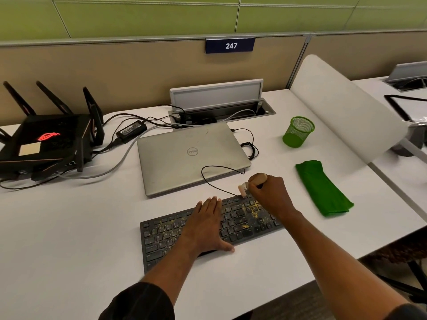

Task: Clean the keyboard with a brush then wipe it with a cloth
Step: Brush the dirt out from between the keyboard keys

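Observation:
A black keyboard (pixel 161 234) lies slanted on the white desk (pixel 69 227), speckled with yellow crumbs. My left hand (pixel 208 224) lies flat on the middle of the keys, fingers straight. My right hand (pixel 269 195) grips a small brush (pixel 243 189) by its wooden handle, and the pale bristles touch the keyboard's far edge near the right end. A folded green cloth (pixel 322 188) lies on the desk to the right of the keyboard, apart from both hands.
A closed silver laptop (pixel 189 155) sits just behind the keyboard, with a thin black cable (pixel 208 181) looping to it. A green mesh cup (pixel 298 131) stands at the back right. A black router (pixel 46 142) and several cables fill the left.

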{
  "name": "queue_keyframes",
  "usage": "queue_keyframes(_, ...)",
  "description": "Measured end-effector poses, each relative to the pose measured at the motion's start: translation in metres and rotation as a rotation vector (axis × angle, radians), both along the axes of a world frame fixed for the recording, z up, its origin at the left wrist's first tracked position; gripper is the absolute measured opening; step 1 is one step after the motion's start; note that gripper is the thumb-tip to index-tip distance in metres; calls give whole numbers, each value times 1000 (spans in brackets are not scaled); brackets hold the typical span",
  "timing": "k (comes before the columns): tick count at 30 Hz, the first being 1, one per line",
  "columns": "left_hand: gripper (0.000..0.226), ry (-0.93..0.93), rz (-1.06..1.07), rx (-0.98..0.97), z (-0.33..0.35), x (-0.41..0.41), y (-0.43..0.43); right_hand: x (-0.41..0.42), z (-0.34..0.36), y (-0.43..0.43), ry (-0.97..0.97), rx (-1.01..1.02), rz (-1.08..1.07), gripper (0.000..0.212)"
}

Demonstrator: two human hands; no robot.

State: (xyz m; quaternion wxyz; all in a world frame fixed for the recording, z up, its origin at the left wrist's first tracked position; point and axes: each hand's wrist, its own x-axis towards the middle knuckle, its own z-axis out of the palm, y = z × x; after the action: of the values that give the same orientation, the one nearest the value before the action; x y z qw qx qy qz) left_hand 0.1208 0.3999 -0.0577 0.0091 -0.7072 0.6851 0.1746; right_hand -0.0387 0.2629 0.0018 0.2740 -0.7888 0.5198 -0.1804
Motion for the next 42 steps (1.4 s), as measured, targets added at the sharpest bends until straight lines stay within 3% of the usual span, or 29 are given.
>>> queue_keyframes(13, 138, -3, -1, -7, 2, 3, 4, 14, 9, 9, -50, 37, 19, 10)
queue_keyframes(24, 138, -10, 1, -5, 0, 5, 6, 17, 2, 10, 77, 23, 47, 16)
queue_keyframes(42, 137, -13, 5, -12, 1, 4, 7, 26, -4, 16, 43, 36, 96, 17)
